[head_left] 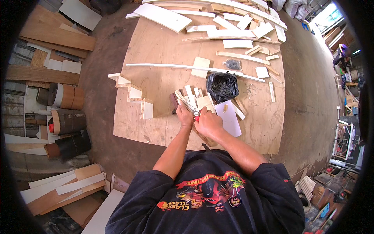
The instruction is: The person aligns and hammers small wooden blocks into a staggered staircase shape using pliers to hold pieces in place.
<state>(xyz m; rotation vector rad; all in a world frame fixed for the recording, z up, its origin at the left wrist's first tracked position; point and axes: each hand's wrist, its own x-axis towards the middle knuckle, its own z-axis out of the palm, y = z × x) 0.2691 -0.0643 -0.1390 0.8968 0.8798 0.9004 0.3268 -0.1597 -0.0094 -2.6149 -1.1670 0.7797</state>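
At the near side of the plywood table, my right hand [209, 124] is closed on a red-handled metal hand tool [197, 114]. The tool's silver front end points left, toward my left hand [184, 114]. My left fingers are curled close to that end; what they hold is hard to make out. Just beyond both hands lie several short pale wood blocks [189, 93], with a dark brown piece [173, 102] beside them. A black plastic bag [222, 86] of dark nails or screws sits open behind my right hand. White paper [229, 119] lies to its right.
A stepped wooden piece [134, 93] stands at the left of the plywood table [159, 130]. One long white strip [163, 66] crosses the middle. White boards [163, 17] and offcuts cover the far side. Rolls [68, 121] and stacked boards [64, 187] line the left floor.
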